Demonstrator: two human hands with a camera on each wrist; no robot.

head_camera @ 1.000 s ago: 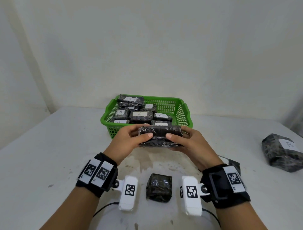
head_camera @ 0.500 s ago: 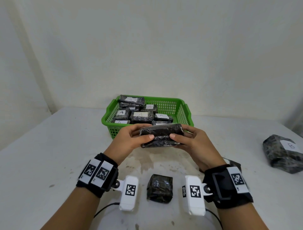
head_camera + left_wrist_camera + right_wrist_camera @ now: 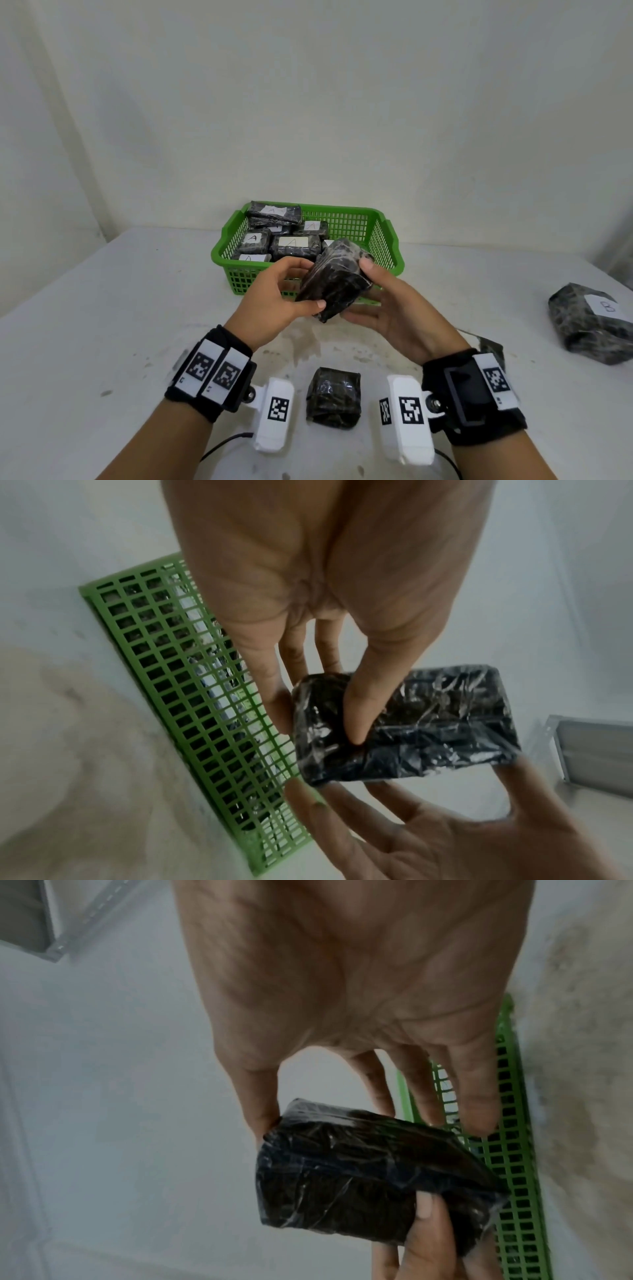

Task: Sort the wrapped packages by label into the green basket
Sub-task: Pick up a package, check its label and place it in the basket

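Item: black wrapped package (image 3: pixel 334 282), centre frame, tilted, before my green basket (image 3: pixel 385 236). My left hand (image 3: pixel 274 305) pinches its lower end; my right hand (image 3: pixel 394 308) cradles it, thumb on top. Basket holds A-labelled packages (image 3: pixel 291 245).

Black wristbands (image 3: pixel 212 380) — white coded tags, white cameras (image 3: pixel 274 416), cables.

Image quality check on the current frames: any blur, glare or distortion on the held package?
Head view: evenly lit and sharp, wide-angle bending at the edges; plastic-wrap sheen on the held package, no label legible. Left wrist view: dim; right hand and green basket smeared, left hand close and soft. Right wrist view: dark, noisy, soft throughout.
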